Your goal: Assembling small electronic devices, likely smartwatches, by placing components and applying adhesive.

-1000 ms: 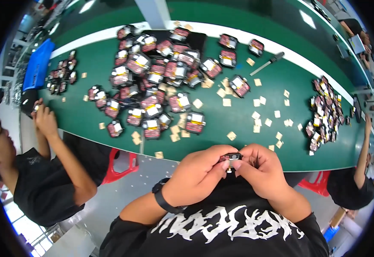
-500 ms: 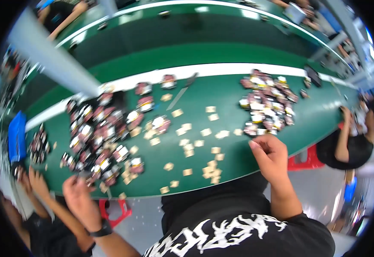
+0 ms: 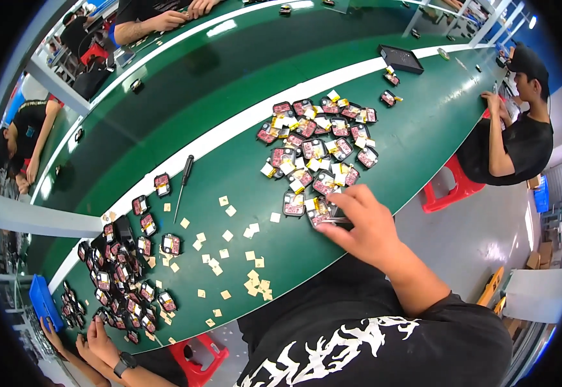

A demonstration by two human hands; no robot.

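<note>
My right hand (image 3: 366, 227) reaches to the near edge of the right-hand pile, thumb and fingers around a small black-cased electronic module (image 3: 318, 211) with a reddish board. A thin pale strip shows between the fingers; its kind is unclear. My left hand (image 3: 102, 345), wearing a dark wristband (image 3: 125, 364), is at the table's near left edge beside a heap of similar modules (image 3: 121, 264). Its fingers are raised and apart, with no object visible in them. Several modules (image 3: 313, 148) in the right pile carry silver-and-yellow parts.
Small cream square pads (image 3: 227, 235) lie scattered on the green table (image 3: 255, 193). A screwdriver (image 3: 184, 184) rests near the white strip. A black tray (image 3: 401, 59) stands far right, a blue bin (image 3: 44, 302) far left. Co-workers sit around; one person's hand (image 3: 50, 333) is near my left.
The view has swung toward the right. My right hand has moved onto a module at the right pile's near edge. My left hand stays beside the left heap.
</note>
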